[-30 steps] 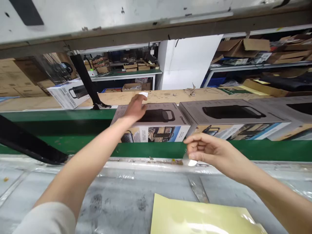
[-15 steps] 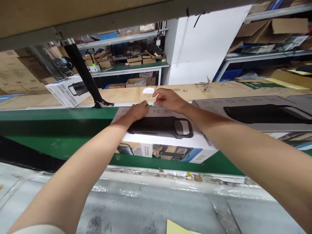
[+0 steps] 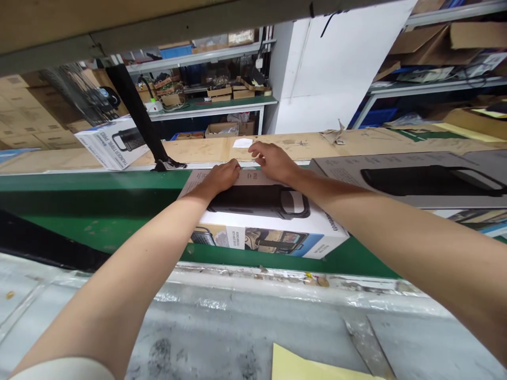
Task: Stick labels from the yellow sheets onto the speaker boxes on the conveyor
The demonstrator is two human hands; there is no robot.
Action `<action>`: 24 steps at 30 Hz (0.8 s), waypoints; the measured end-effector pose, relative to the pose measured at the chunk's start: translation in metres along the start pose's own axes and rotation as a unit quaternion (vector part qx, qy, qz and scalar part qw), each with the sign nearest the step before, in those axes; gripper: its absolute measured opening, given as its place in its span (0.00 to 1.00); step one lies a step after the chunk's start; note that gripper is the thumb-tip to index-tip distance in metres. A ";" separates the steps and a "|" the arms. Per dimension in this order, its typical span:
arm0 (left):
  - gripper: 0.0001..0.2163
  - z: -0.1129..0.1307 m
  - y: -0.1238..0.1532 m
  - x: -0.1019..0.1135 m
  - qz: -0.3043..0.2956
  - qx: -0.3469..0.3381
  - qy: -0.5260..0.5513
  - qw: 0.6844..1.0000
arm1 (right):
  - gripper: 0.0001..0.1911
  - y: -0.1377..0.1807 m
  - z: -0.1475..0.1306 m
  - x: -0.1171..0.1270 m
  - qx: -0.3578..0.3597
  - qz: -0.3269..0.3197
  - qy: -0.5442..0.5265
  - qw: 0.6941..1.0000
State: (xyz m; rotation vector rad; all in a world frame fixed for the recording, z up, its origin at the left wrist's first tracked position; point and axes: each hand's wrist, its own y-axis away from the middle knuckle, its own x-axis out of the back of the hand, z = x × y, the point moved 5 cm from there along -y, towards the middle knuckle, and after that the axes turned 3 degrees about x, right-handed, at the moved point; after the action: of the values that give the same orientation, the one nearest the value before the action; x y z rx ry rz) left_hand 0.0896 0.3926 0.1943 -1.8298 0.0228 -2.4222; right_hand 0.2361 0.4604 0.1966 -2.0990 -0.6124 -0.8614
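Note:
A white printed speaker box (image 3: 253,219) lies on the green conveyor belt, its top showing a black speaker with a handle. My left hand (image 3: 225,177) rests at the box's far top edge, fingers curled and pressed together; whatever they pinch is hidden. Just to its right, my right hand (image 3: 273,160) hovers over the same far edge. Its fingers are bent but apart, and I see nothing between them. The back face of the box is out of sight.
A similar larger box (image 3: 412,177) sits on the belt at right. Another white box (image 3: 113,142) stands tilted on the far cardboard-covered ledge, beside a black post (image 3: 138,111). A small white paper (image 3: 242,143) lies on that ledge. Yellow paper (image 3: 309,365) lies near me.
The view has shifted slightly, and the box sits a little further left and higher in it. My right hand's fingers have spread slightly; my left hand keeps its place at the far edge.

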 end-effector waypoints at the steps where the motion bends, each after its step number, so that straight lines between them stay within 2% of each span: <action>1: 0.12 -0.001 0.001 0.000 0.003 -0.001 0.001 1.000 | 0.21 0.004 -0.005 -0.004 0.030 -0.013 0.015 0.999; 3: 0.13 -0.004 0.002 0.002 0.007 0.001 0.006 1.000 | 0.23 0.009 -0.011 -0.014 0.043 -0.058 0.037 0.997; 6: 0.15 -0.003 0.006 0.004 -0.001 -0.012 0.041 0.999 | 0.28 0.012 -0.006 -0.017 -0.036 -0.092 0.048 0.994; 9: 0.14 0.002 0.008 0.005 -0.011 -0.025 0.082 0.996 | 0.31 0.034 -0.002 0.007 -0.092 -0.065 0.108 0.988; 11: 0.17 0.005 0.007 0.004 -0.020 -0.015 0.074 0.997 | 0.28 0.071 -0.016 0.033 -0.071 -0.025 0.151 0.986; 13: 0.23 0.007 0.005 0.003 -0.031 0.000 0.053 0.998 | 0.23 0.124 -0.051 0.059 -0.009 0.007 0.150 0.989; 14: 0.25 0.008 0.005 0.003 -0.032 0.008 0.040 0.999 | 0.20 0.155 -0.072 0.068 0.009 -0.002 0.129 0.992; 16: 0.25 0.012 0.009 0.006 -0.019 0.035 0.016 0.999 | 0.14 0.218 -0.117 0.074 0.034 -0.065 0.073 0.995; 18: 0.16 0.023 0.022 0.014 0.024 0.053 -0.011 0.998 | 0.10 0.276 -0.161 0.069 0.059 -0.139 0.004 0.989; 19: 0.12 0.033 0.033 0.018 0.051 0.043 -0.025 0.997 | 0.09 0.301 -0.179 0.064 0.055 -0.164 -0.024 0.985; 22: 0.17 0.076 0.089 0.026 0.126 -0.051 -0.034 0.990 | 0.08 0.347 -0.214 0.040 0.025 -0.201 -0.072 0.977; 23: 0.16 0.091 0.114 0.022 0.119 -0.096 -0.019 0.988 | 0.09 0.354 -0.221 0.032 0.018 -0.200 -0.074 0.977; 24: 0.13 0.105 0.140 0.015 0.083 -0.144 0.005 0.986 | 0.09 0.358 -0.227 0.023 0.014 -0.197 -0.073 0.978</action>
State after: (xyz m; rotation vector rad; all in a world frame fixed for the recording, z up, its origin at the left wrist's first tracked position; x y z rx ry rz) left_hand 0.1970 0.2571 0.2265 -1.8359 0.5312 -2.4129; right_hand 0.4022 0.0726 0.1524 -2.0597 -1.1384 -0.9092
